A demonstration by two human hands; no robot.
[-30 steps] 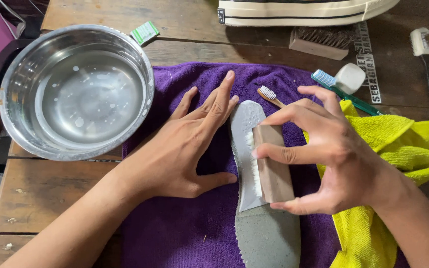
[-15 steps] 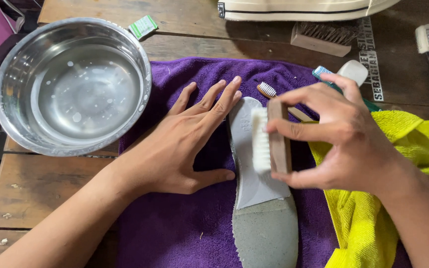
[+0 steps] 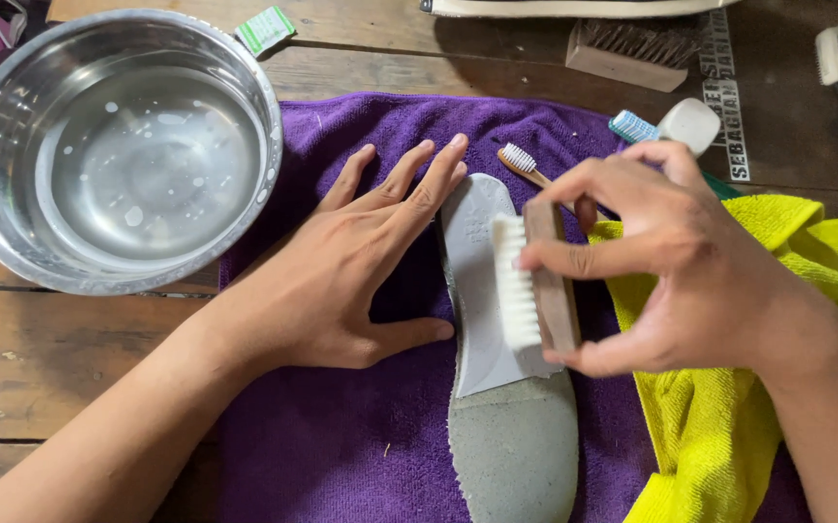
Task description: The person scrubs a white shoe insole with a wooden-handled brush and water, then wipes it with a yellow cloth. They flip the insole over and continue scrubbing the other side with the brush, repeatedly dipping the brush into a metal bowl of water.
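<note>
The right hand (image 3: 676, 266) grips a wooden brush (image 3: 535, 281), white bristles turned sideways, above a grey insole (image 3: 506, 426). The left hand (image 3: 361, 271) lies flat and open on the fuzzy purple towel (image 3: 341, 446), touching the insole's edge.

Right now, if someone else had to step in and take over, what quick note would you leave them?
Left hand: flat on the purple towel, fingers against the insole's edge.
Right hand: gripping a wooden scrub brush, white bristles turned sideways over the insole.
Water bowl sits at left, yellow cloth at right, small toothbrush above.
Insole's upper part looks pale, heel end grey.
</note>
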